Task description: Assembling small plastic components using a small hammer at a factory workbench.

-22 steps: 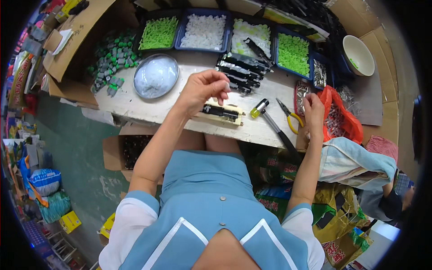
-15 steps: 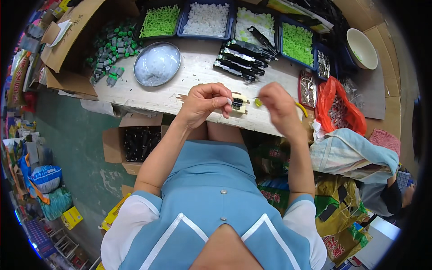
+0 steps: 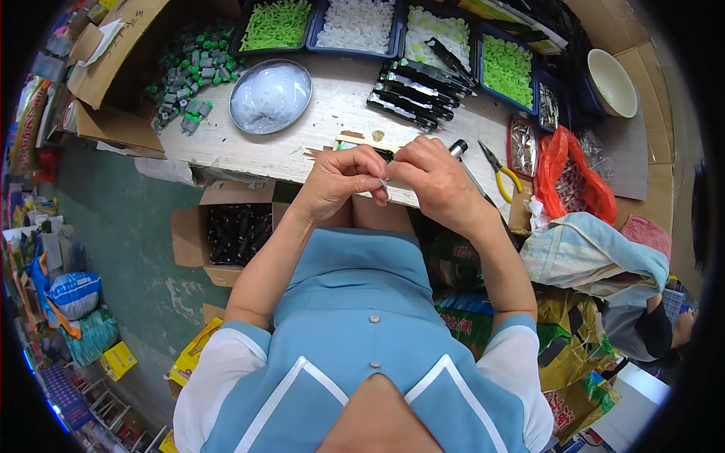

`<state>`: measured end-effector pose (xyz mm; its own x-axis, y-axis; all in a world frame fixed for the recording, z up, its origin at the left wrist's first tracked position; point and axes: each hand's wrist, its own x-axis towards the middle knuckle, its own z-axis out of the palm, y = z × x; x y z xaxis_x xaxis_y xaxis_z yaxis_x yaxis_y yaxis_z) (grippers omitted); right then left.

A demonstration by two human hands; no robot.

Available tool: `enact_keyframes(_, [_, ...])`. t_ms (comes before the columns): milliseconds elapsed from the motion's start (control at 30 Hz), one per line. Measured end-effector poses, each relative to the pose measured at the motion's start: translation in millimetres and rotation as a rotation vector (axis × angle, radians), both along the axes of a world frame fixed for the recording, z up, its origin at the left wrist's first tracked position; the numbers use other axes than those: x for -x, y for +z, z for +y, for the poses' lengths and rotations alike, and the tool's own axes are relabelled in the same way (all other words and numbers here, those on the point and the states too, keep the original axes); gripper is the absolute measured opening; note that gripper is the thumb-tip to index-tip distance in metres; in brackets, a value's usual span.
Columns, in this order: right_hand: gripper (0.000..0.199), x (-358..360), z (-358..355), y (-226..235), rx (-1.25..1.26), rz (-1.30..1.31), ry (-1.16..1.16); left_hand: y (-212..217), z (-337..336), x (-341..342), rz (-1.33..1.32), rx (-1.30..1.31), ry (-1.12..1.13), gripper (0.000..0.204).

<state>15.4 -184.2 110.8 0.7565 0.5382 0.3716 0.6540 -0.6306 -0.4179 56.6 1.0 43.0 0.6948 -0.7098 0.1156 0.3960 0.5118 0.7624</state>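
Note:
My left hand (image 3: 340,181) is closed in a pinch on a small white piece (image 3: 384,184) above the bench's front edge. My right hand (image 3: 438,181) comes in close from the right, its fingertips pressed together right beside the piece. What those fingers hold, if anything, is hidden. Behind both hands lies a cream-coloured fixture (image 3: 368,142), partly covered by them. A dark rod-shaped tool with a silver end (image 3: 458,148) lies just beyond my right hand, and yellow-handled pliers (image 3: 507,181) rest to its right.
Black strip-like parts (image 3: 411,97) are stacked mid-bench. Left of them stand a round dish of pale grease-like stuff (image 3: 269,98) and grey-green parts (image 3: 198,72). Bins of green pieces (image 3: 276,24) and white pieces (image 3: 355,29) line the back. A red bag (image 3: 563,162) sits at right.
My right hand has moved left and met the fingertips of my left hand, uncovering the pliers. The left hand keeps its pinch on the white piece. The view has shifted slightly.

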Motion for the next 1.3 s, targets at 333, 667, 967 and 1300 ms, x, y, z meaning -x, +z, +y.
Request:
enact_keyframes(333, [0.022, 3, 13, -34, -0.31, 0.023, -0.189, -3, 4, 3, -0.153, -0.18, 0.212, 0.007])
enact_keyframes(667, [0.011, -1, 23, -60, -0.295, -0.081, -0.358, -12, 1, -7, -0.753, -0.532, 0.499, 0.015])
enact_keyframes(967, [0.009, -12, 20, -86, -0.071, -0.104, -0.443, -21, 10, -30, -1.013, -0.953, 0.387, 0.032])
enact_keyframes(1300, [0.009, -9, -11, -74, -0.108, -0.021, -0.427, 1, -6, -46, -1.17, -1.145, 0.135, 0.023])
